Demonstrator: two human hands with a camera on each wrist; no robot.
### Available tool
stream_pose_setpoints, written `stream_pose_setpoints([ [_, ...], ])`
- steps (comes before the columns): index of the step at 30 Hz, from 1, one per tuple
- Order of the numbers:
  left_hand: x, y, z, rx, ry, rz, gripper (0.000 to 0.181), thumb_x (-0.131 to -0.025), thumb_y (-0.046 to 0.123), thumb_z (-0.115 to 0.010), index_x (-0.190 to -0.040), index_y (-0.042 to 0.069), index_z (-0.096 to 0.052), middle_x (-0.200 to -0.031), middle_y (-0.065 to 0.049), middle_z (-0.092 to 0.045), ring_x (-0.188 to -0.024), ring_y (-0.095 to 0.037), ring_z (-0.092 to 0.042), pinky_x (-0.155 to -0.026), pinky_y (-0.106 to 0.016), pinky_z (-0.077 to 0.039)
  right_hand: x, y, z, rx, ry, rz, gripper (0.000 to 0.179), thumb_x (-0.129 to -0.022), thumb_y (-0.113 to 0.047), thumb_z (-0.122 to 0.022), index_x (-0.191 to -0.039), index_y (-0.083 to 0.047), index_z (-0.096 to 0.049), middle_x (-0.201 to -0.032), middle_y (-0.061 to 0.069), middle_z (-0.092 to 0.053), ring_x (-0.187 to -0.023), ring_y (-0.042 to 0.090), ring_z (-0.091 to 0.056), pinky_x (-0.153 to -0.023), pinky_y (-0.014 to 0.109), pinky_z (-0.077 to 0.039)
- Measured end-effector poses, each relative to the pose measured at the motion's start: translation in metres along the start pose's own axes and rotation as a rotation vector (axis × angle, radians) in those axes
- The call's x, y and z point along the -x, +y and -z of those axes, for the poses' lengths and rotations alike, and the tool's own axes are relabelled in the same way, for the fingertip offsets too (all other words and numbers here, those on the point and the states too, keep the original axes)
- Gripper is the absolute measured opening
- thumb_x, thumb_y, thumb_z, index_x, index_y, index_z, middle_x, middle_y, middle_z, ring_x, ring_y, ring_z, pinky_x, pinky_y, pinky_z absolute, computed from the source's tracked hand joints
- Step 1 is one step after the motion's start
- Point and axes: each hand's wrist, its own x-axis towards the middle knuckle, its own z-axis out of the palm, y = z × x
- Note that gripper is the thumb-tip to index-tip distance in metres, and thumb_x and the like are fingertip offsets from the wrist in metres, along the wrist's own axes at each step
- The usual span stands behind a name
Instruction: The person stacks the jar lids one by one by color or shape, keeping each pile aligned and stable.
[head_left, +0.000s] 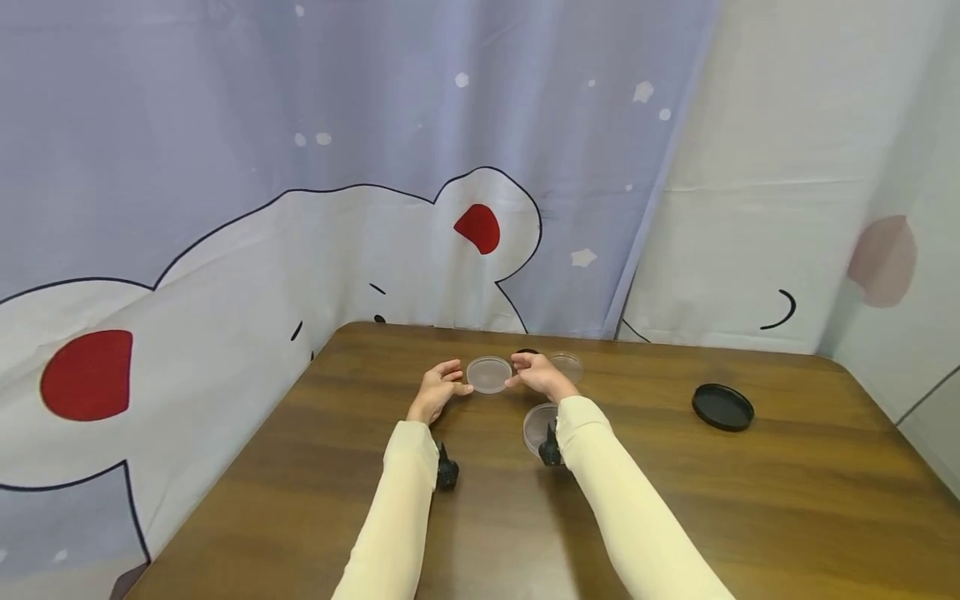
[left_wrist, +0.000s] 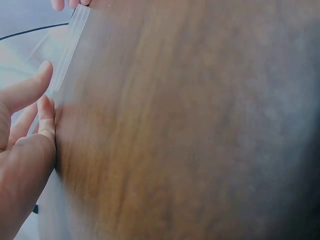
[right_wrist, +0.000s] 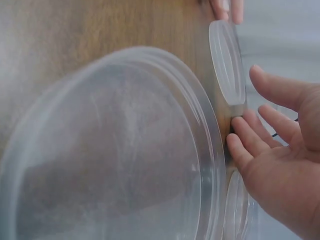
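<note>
A clear round plastic lid (head_left: 489, 375) lies flat on the wooden table between my two hands. My left hand (head_left: 437, 390) is at its left side, thumb near the rim and fingers spread. On the other side my right hand (head_left: 542, 374) has its fingers relaxed close to the rim. In the right wrist view, a gap shows between the thumb and the edge of that lid (right_wrist: 227, 62). A bigger clear lid (right_wrist: 110, 150) sits below my right wrist. Beyond the right hand is a third clear lid (head_left: 567, 367). Neither hand grips anything.
A black round shallow dish (head_left: 723, 408) stands at the right of the table (head_left: 300, 500). Part of another black object (head_left: 527, 351) shows behind my right hand, mostly hidden. A printed curtain (head_left: 360, 250) hangs along the table's back edge.
</note>
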Motion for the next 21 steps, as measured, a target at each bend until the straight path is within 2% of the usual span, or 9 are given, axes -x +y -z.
stream_pose_setpoints([
  [5,-0.003,-0.007,0.004,0.005,-0.029,-0.029,0.069,-0.082,-0.012,-0.067,-0.144,-0.007,-0.038,-0.148,-0.026,-0.041,-0.135,-0.039,-0.045,-0.111,-0.042,-0.042,-0.002,0.006,0.003,-0.024,-0.050,0.014,0.067,-0.087,-0.002,-0.065,-0.146,0.008,-0.035,-0.148,0.027,-0.043,-0.138,0.039,-0.040,-0.116,0.044,-0.034],
  [6,-0.012,-0.019,0.008,0.014,-0.060,-0.074,0.068,-0.081,-0.007,-0.071,-0.142,-0.005,-0.042,-0.145,-0.023,-0.046,-0.131,-0.036,-0.050,-0.107,-0.039,-0.045,-0.003,0.007,0.004,-0.033,-0.060,0.015,0.068,-0.087,-0.002,-0.064,-0.146,0.008,-0.034,-0.148,0.027,-0.042,-0.138,0.039,-0.041,-0.116,0.044,-0.035],
  [9,-0.015,-0.022,0.008,-0.019,-0.081,-0.115,0.068,-0.079,-0.003,-0.075,-0.140,-0.005,-0.045,-0.142,-0.021,-0.049,-0.127,-0.033,-0.053,-0.104,-0.037,-0.048,-0.003,0.011,0.005,-0.069,-0.076,0.018,0.069,-0.086,0.001,-0.063,-0.147,0.007,-0.033,-0.148,0.027,-0.041,-0.137,0.039,-0.042,-0.114,0.044,-0.037],
  [12,-0.015,-0.018,0.003,-0.067,-0.078,-0.132,0.067,-0.078,-0.006,-0.075,-0.139,-0.006,-0.046,-0.141,-0.023,-0.051,-0.126,-0.034,-0.052,-0.104,-0.038,-0.048,-0.006,0.012,0.005,-0.086,-0.071,0.029,0.069,-0.085,0.006,-0.063,-0.147,0.008,-0.033,-0.148,0.028,-0.042,-0.136,0.039,-0.044,-0.111,0.043,-0.041],
  [13,-0.006,-0.007,-0.003,-0.102,-0.049,-0.102,0.067,-0.079,-0.011,-0.071,-0.140,-0.009,-0.044,-0.142,-0.027,-0.048,-0.128,-0.038,-0.049,-0.106,-0.042,-0.046,-0.007,0.012,0.005,-0.082,-0.067,0.033,0.068,-0.085,0.007,-0.063,-0.147,0.008,-0.034,-0.147,0.028,-0.042,-0.135,0.039,-0.046,-0.110,0.042,-0.042],
  [15,-0.004,-0.002,-0.006,-0.132,-0.032,-0.108,0.066,-0.079,-0.014,-0.068,-0.139,-0.011,-0.043,-0.139,-0.030,-0.049,-0.126,-0.041,-0.049,-0.104,-0.042,-0.047,-0.009,0.010,0.003,-0.076,-0.066,0.037,0.068,-0.085,0.009,-0.063,-0.146,0.008,-0.034,-0.147,0.028,-0.043,-0.133,0.040,-0.048,-0.107,0.040,-0.045],
  [17,0.001,0.002,-0.009,-0.140,-0.017,-0.101,0.065,-0.079,-0.016,-0.066,-0.140,-0.012,-0.042,-0.137,-0.032,-0.050,-0.125,-0.043,-0.049,-0.102,-0.038,-0.049,-0.010,0.009,0.002,-0.067,-0.063,0.033,0.067,-0.085,0.009,-0.064,-0.146,0.007,-0.036,-0.146,0.028,-0.044,-0.132,0.039,-0.049,-0.106,0.039,-0.046],
  [21,0.011,0.012,-0.010,-0.140,-0.018,-0.095,0.064,-0.080,-0.017,-0.065,-0.139,-0.015,-0.040,-0.131,-0.035,-0.051,-0.120,-0.045,-0.050,-0.086,-0.023,-0.052,-0.009,0.006,-0.001,-0.043,-0.041,0.013,0.066,-0.085,0.007,-0.067,-0.145,0.004,-0.040,-0.143,0.026,-0.047,-0.129,0.038,-0.052,-0.104,0.037,-0.048],
])
